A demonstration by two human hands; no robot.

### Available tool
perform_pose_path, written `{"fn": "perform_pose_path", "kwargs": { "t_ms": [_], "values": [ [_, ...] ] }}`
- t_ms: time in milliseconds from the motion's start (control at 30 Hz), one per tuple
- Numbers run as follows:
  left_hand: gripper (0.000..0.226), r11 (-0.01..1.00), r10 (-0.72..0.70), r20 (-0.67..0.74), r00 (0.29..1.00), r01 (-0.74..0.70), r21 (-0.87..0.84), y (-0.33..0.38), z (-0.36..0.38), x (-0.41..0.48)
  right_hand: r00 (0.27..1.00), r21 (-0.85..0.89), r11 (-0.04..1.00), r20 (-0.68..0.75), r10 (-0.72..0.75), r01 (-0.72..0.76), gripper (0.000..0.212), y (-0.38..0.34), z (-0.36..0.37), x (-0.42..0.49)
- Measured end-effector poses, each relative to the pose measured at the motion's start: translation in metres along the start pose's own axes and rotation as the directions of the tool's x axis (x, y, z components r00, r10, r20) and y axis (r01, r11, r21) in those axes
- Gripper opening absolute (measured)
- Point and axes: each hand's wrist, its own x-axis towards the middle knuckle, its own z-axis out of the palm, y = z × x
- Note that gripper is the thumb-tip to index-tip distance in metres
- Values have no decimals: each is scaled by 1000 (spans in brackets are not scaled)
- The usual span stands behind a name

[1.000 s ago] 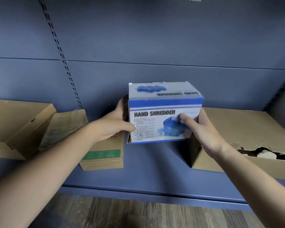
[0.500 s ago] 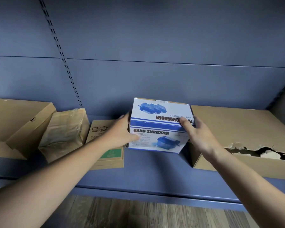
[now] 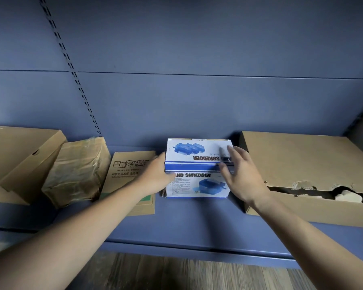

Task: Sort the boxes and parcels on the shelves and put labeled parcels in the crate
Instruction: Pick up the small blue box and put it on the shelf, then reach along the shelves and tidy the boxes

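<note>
Down onto the shelf has come the hand shredder box, which a second ago was held up clear of it in both hands. It now rests flat near the middle of the frame, with its printed top tipped into view and its front face towards the camera.

The left hand is at the box's left edge. Its thumb lies across the front corner, over the first letter of the print. The other fingers are hidden behind the side, so it seems to be clasping that edge.

The right hand has let go of the right corner. Its fingers are straight and spread apart over the upper right of the box. They are blurred, and whether they touch the cardboard cannot be told.

Just left of the box, partly under the left forearm, lies a small brown carton with Chinese print. Further left a taped parcel leans against a large plain carton at the left edge of the frame.

At the right, just beside the box, sits a wide torn carton, its front edge ripped open. A slotted upright runs down the blue back panel in the upper left. Wooden floor shows along the bottom.
</note>
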Motion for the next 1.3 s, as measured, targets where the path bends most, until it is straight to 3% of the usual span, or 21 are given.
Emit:
{"fn": "perform_pose_path", "kwargs": {
  "t_ms": [133,267,433,600,667,767,867,933,1000,1100,1200,1300],
  "values": [
    [50,998,-44,28,999,42,47,-3,-8,-1,996,-94,992,-24,-91,88,53,0,7,-5],
    [66,977,-97,-1,995,95,192,-16,-29,-14,958,-175,951,-93,-273,254,48,-12,23,-3],
    [81,853,-262,31,964,217,474,-46,-68,-35,911,-139,911,-89,-402,388,47,-45,43,-2],
    [98,809,-412,19,911,356,468,-76,-81,-46,797,-123,805,-117,-593,581,36,-80,62,-16],
    [92,809,-433,13,901,383,446,-81,-81,-48,801,-131,798,-37,-597,589,35,-92,73,-25],
    [64,788,-481,13,876,426,445,-78,-83,-53,894,-279,869,314,-319,408,29,-105,98,-33],
    [56,805,-540,109,834,476,354,-91,-83,-60,894,-292,936,446,-48,196,31,-108,119,-31],
    [51,846,-522,183,833,478,238,-102,-81,-65,864,-152,987,502,37,46,32,-104,130,-29],
    [45,860,-510,190,839,493,129,-105,-80,-68,832,95,981,547,91,-170,36,-103,139,-31],
    [44,828,-552,144,821,560,-21,-106,-82,-70,838,384,826,515,180,-413,39,-108,146,-35],
    [58,777,-584,99,806,590,-219,-107,-91,-71,820,516,675,517,244,-527,32,-111,151,-37],
    [53,729,-569,90,817,552,-405,-102,-102,-72,807,665,464,532,257,-586,30,-114,150,-39]
  ]
}}
